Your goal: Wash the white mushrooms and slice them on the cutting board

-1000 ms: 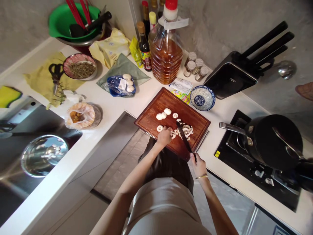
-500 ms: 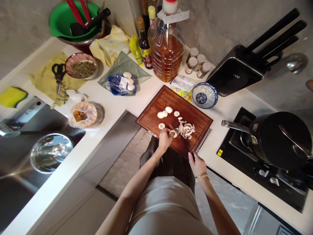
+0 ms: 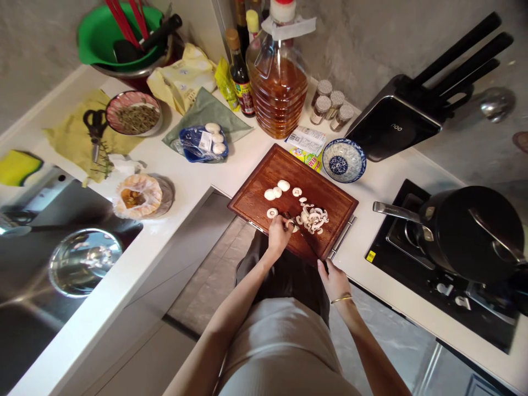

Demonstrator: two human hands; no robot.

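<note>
On the brown wooden cutting board (image 3: pixel 264 170), my left hand (image 3: pixel 279 235) pinches a white mushroom (image 3: pixel 293 226) near the front edge. My right hand (image 3: pixel 333 280) is closed round the handle of a dark-bladed knife (image 3: pixel 308 240). The blade reaches up and left across the board, its tip end beside the mushroom and my left fingers. A loose pile of sliced mushrooms (image 3: pixel 315 219) lies just right of the blade. Several whole mushrooms (image 3: pixel 282 186) rest farther back on the board, and one (image 3: pixel 271 213) sits close to my left fingertips.
A blue-and-white bowl (image 3: pixel 344 160) stands behind the board, near a large oil jug (image 3: pixel 279 82) and a knife block (image 3: pixel 391 121). On the right is a stove with a black pot (image 3: pixel 474 234). Left are packed mushrooms (image 3: pixel 204 142), a jar (image 3: pixel 140 196) and a sink with a metal bowl (image 3: pixel 84 261).
The knife blade has shifted slightly left, its tip end now closer over the mushroom under my left fingers. My left hand keeps its place, and the whole view has moved a little.
</note>
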